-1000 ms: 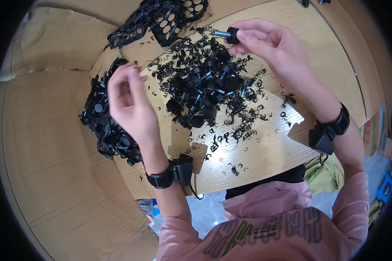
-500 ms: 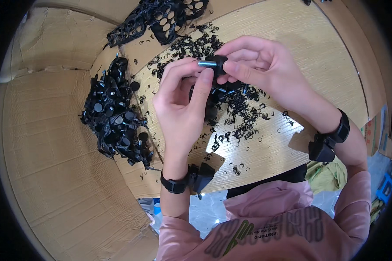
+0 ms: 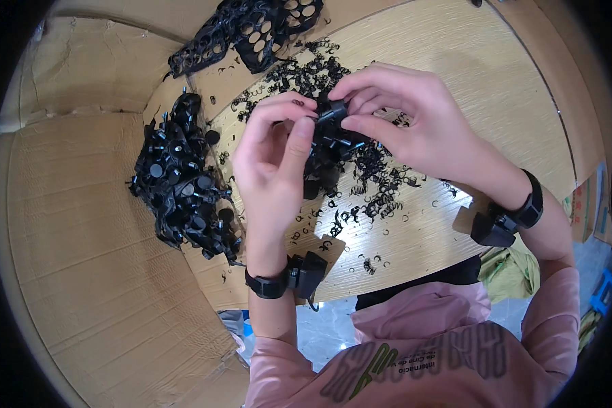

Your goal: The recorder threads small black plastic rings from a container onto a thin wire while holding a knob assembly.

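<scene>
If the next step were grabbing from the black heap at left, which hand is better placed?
Probably the left hand: it's nearer the heap, while the right hand is farther away and seems to hold a black knob.

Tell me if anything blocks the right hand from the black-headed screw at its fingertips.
Nothing visible does: the right hand has its thumb and fingers on the black-headed screw. The left hand is at the opposite side, not between them.

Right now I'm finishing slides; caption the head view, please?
Right fingers pinch a round black knob above coiled black scraps.
</scene>
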`<state>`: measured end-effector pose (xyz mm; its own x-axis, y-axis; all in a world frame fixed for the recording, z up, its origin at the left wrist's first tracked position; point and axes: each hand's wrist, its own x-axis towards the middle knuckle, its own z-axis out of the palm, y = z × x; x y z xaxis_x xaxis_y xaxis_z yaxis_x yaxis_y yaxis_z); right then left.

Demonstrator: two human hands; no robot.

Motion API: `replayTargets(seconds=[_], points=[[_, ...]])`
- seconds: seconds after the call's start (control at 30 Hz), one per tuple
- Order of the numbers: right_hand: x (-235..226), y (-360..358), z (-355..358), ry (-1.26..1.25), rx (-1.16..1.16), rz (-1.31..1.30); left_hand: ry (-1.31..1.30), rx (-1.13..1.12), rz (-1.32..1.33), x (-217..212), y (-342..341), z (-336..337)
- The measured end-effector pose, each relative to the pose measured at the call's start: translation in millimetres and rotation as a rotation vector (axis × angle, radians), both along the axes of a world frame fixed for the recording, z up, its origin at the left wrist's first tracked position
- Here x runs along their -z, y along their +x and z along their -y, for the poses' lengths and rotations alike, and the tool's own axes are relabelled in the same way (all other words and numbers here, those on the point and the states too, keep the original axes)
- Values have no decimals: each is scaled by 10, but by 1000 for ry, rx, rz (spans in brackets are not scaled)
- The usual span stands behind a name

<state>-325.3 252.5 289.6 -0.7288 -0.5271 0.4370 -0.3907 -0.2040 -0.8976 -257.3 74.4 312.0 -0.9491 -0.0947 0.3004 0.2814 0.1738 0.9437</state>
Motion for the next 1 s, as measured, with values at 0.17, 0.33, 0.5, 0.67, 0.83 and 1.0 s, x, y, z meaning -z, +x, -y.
replayTargets(seconds=[0.17,0.33,0.5,0.67,0.83,1.0], points=[[18,-38,6,-51,186,97,-506,72,-171,6,13,-23],[-48,-127,-67,-106,139,354,-595,19,-162,-12,0,-66],[-76,-323,-162,-89,156,419,-645,-44,-197,-31,22,-68],[-275,-676,-554,3,354,273,-603,-105,-204,-28,22,50],[-453,-1067,-754,185,653,-26,-551,-189,-265,-102,42,222],[-1113,-814,-743,153,526,-95,-636,-344,-292,-123,144,391]])
